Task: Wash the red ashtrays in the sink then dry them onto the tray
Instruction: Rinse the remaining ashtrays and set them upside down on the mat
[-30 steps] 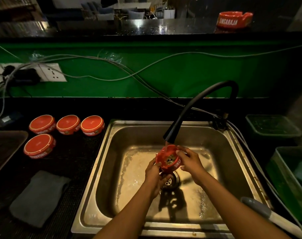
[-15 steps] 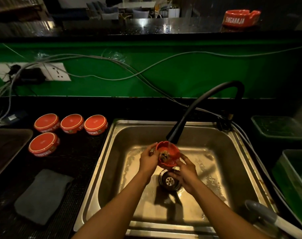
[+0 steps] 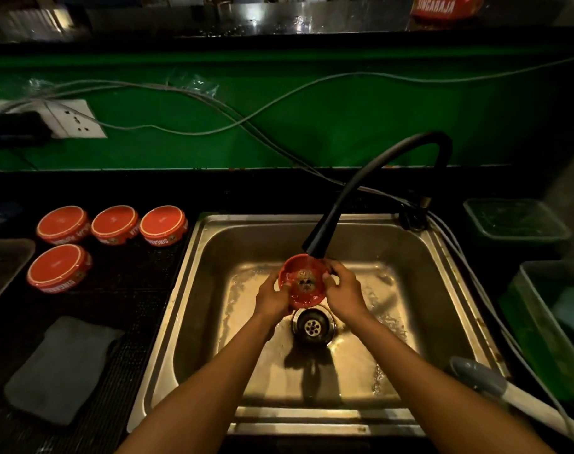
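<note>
Both hands grip one round red glazed ashtray (image 3: 302,280) under the black curved faucet spout (image 3: 321,239), over the steel sink (image 3: 213,257) drain (image 3: 312,327): your left hand (image 3: 272,298) w/ fingers curled on its left rim, right hand (image 3: 343,290) on the right. Risk: wet glaze could slip & chip on steel if you loosen grip. Bowl faces you, dark ash residue in centre, so not clean yet.

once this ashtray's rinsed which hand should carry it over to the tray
Left, probably. The left hand already grips the ashtray, and the tray lies at the counter's far left edge, past the sink; the right hand would cross over.
</note>
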